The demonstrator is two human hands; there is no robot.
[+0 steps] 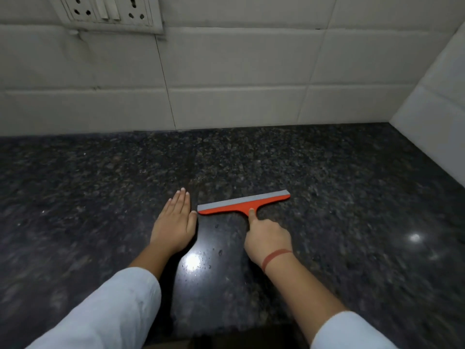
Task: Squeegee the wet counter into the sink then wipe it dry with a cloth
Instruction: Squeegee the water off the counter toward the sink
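Right hand [268, 239] grips squeegee [243, 203] handle, blade running 8-to-2 at its 12. Left hand [175, 224] flat on counter [352, 197], just beside blade's 8 end. Sink not visible.

Count, as I see it: 1 squeegee [243, 203], 1 counter [352, 197]. My hands: 2, left hand [173, 222] and right hand [266, 238]. Sleeves: 2, left sleeve [108, 311] and right sleeve [352, 333]. 1 red wristband [275, 256]. 1 wall plate [108, 23] carrying 2 sockets [81, 12].
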